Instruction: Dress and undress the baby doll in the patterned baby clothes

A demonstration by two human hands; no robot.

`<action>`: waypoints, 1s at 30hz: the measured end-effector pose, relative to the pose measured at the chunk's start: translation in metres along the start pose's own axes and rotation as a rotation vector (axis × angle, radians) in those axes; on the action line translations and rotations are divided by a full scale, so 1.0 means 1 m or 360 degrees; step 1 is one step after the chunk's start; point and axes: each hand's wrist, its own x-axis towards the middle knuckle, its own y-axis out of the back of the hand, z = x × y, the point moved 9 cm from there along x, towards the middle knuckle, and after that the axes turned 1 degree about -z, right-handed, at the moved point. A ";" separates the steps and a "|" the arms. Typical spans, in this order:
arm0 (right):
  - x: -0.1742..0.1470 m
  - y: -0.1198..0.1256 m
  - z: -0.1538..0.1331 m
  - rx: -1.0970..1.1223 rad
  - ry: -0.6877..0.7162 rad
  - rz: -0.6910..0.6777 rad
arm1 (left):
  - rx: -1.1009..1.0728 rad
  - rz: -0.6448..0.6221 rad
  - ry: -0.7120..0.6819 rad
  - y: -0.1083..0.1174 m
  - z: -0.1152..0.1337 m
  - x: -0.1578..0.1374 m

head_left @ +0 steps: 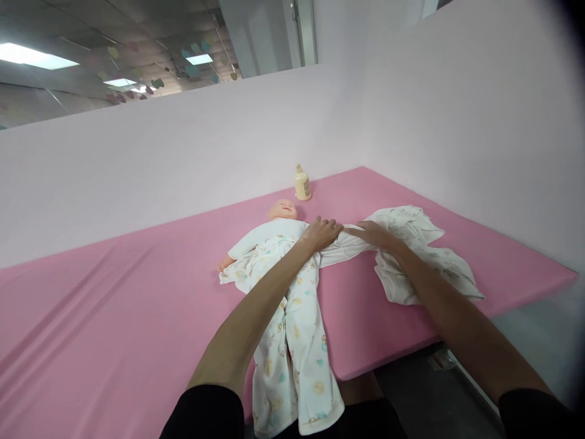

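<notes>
on a creased pink covering [150, 305], pale walls [196, 152] behind — left hand [322, 233], right hand [377, 236] at white sleeve [346, 250], grip unclear

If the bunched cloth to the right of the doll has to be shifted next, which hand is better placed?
Probably the right hand: it lies at the edge of the bunched cloth, while the left hand is beside the doll's upper body, farther from that cloth.

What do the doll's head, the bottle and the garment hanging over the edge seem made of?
Doll's head: probably vinyl or plastic, smooth with moulded features.
Bottle: likely plastic, from its smooth sheen; possibly glass.
Garment: soft matte cloth, perhaps cotton, draping in folds.
</notes>
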 end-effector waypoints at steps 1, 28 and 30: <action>-0.002 -0.001 -0.002 0.0059 0.0027 -0.0018 | -0.0005 -0.0002 -0.0010 0.000 0.000 0.000; 0.001 0.024 0.032 0.0842 -0.0279 0.0367 | -0.0456 -0.0013 0.0622 0.012 -0.052 -0.010; 0.000 0.022 0.026 0.0705 -0.0206 0.0412 | -0.0416 -0.0002 0.0606 0.012 -0.049 -0.008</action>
